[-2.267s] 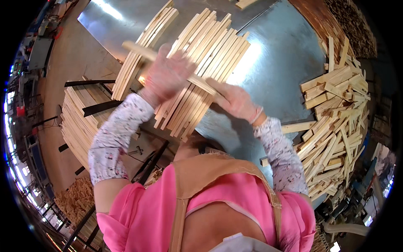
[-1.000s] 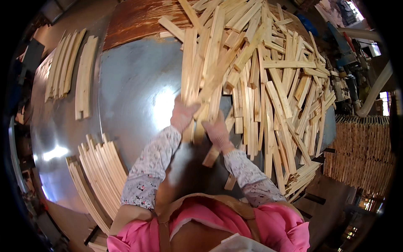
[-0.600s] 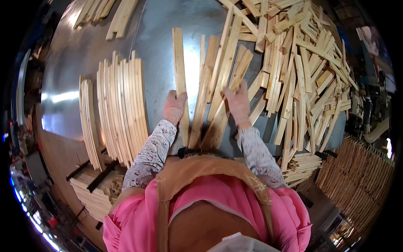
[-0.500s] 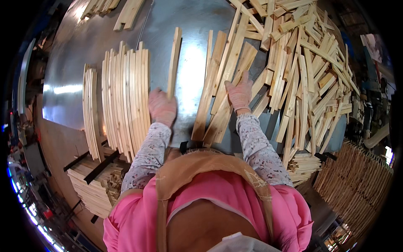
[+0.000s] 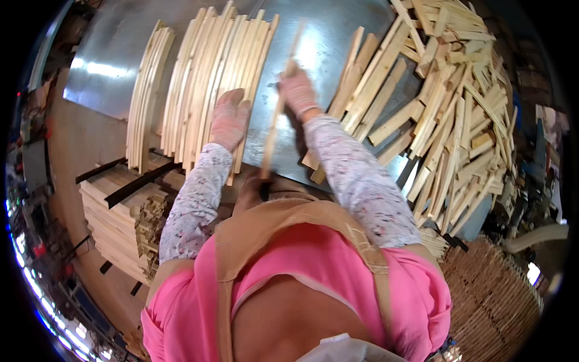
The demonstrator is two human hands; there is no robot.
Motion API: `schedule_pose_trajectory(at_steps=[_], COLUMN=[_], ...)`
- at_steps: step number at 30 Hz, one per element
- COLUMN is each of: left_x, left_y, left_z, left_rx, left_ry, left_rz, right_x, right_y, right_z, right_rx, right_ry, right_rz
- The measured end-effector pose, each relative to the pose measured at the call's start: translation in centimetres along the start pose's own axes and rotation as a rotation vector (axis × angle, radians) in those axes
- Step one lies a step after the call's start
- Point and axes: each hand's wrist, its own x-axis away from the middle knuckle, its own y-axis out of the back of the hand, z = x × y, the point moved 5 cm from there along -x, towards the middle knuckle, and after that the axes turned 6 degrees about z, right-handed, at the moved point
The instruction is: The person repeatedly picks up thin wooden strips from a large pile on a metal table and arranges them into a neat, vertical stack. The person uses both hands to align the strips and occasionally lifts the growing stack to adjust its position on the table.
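My left hand (image 5: 230, 119), in a pale pinkish glove, lies with its fingers stretched out on the right side of a row of wooden slats (image 5: 202, 84). These slats stand tightly side by side, running away from me on the metal table. To their right, my right hand (image 5: 298, 92), gloved the same way, is closed on a single wooden slat (image 5: 274, 123), which is smeared by motion. That slat hangs over bare metal, roughly lengthwise to the row, its near end close to my apron. Several loose slats (image 5: 369, 78) lie slanted to the right of my right forearm.
A big jumbled heap of slats (image 5: 458, 120) covers the table's right side. A narrower bundle (image 5: 148, 96) lies left of the row. Below the table edge at left, stacked wood (image 5: 114, 217) sits beside black bars (image 5: 142, 184). More stacked wood (image 5: 494, 301) stands at lower right.
My left hand has let go of its slat, which now appears to lie at the row's right side. My right hand has moved left from the loose slats, carrying one. The whole view has shifted.
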Motion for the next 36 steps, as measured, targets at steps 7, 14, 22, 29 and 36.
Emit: schedule_pose_trajectory(at_steps=[7, 14, 22, 29, 36], left_x=[0.6, 0.4, -0.3, 5.3, 6.0], left_y=[-4.6, -15.7, -17.7, -17.2, -11.9], left_z=[-1.1, -19.1, -13.7, -13.7, -12.0], left_rx=[0.213, -0.067, 0.618, 1.536, 0.543], left_ry=[0.068, 0.199, 0.278, 0.677, 0.577], left_rz=[0.115, 0.695, 0.454, 0.524, 0.376], right_x=[5.9, 3.7, 1.7, -1.6, -4.2], right_y=[6.0, 18.9, 26.5, 23.5, 21.7], right_z=[2.8, -11.3, -20.1, -8.1, -7.1], right_rx=[0.683, 0.552, 0.134, 0.5, 0.678], right_ry=[0.553, -0.048, -0.137, -0.107, -0.205], right_rz=[-0.364, -0.474, -0.42, -0.344, -0.242])
